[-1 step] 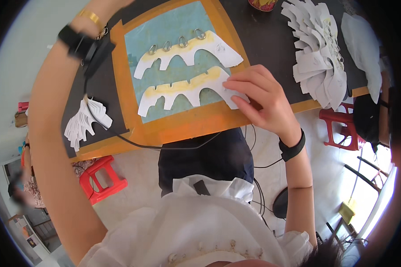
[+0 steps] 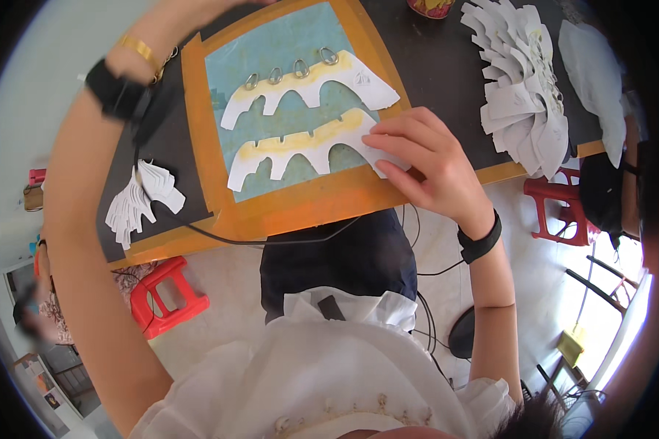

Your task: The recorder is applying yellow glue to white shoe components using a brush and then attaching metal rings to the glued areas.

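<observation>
On the blue-green mat [image 2: 271,44] lie two white cut-out pieces with scalloped edges and yellowish smears along their upper edges. The far white piece [image 2: 289,91] carries several metal rings along its top. Its neighbour, the near white piece [image 2: 293,155], has small notches there and no rings. My right hand [image 2: 428,164] holds the near piece's right end under curved fingertips, thumb apart from the fingers. My left hand [image 2: 198,13] reaches to the far edge of the view, beyond the mat; its fingers are mostly cut off, so what they touch is hidden.
A fanned stack of white pieces [image 2: 143,201] lies on the dark table at left. A larger pile of ringed pieces [image 2: 523,95] and a clear plastic bag [image 2: 593,84] are at right. A cable [image 2: 271,241] crosses the front edge. Red stools [image 2: 170,298] stand below.
My left hand has moved right along the far edge. My right hand has shifted very slightly left, still at the near piece's end.
</observation>
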Action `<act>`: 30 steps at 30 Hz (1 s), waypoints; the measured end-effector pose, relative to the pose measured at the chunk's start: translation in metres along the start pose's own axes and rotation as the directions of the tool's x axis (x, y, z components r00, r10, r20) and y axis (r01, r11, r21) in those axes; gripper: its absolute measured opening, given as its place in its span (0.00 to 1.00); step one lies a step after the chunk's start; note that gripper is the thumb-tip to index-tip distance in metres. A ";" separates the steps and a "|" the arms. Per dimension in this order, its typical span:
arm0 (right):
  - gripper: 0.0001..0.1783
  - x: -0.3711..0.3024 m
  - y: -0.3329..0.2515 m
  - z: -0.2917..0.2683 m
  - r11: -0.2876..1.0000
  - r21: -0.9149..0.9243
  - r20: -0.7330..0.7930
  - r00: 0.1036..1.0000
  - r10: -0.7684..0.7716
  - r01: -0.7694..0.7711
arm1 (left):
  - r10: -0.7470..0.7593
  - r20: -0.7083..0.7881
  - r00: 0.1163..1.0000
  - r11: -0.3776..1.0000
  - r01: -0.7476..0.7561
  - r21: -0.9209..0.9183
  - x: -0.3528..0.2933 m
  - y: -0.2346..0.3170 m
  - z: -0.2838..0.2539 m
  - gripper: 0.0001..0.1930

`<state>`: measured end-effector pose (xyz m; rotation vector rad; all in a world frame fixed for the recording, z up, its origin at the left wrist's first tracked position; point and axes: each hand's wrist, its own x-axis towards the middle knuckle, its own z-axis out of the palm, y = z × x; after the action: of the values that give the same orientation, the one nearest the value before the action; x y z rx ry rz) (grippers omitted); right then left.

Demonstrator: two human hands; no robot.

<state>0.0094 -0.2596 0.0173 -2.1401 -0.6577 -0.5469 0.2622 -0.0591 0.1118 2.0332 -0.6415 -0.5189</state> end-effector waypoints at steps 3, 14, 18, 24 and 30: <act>0.09 -0.005 0.002 0.009 0.987 -0.154 0.096 0.995 -0.041 0.055 | -0.100 0.169 0.980 0.977 0.064 0.204 -0.058 0.014 0.043 0.13; 0.07 -0.003 0.000 0.011 0.982 -0.179 0.112 0.993 -0.033 0.053 | -0.110 0.358 0.927 0.994 0.092 0.067 -0.086 -0.019 0.092 0.10; 0.07 -0.004 0.001 0.012 0.985 -0.168 0.101 0.995 -0.027 0.044 | -0.076 0.348 0.934 0.990 0.028 0.142 -0.087 -0.017 0.095 0.08; 0.07 -0.004 0.000 0.011 0.985 -0.170 0.100 0.995 -0.024 0.041 | 0.191 0.304 0.933 0.886 -0.298 0.356 -0.088 -0.022 0.097 0.07; 0.07 -0.004 0.001 0.011 0.987 -0.160 0.097 0.995 -0.017 0.033 | 0.218 0.296 0.930 0.906 -0.306 0.293 -0.088 -0.026 0.093 0.08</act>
<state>0.0087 -0.2520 0.0084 -2.3244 -0.7147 -0.5298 0.1455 -0.0522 0.0534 2.1610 -1.2173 -0.5433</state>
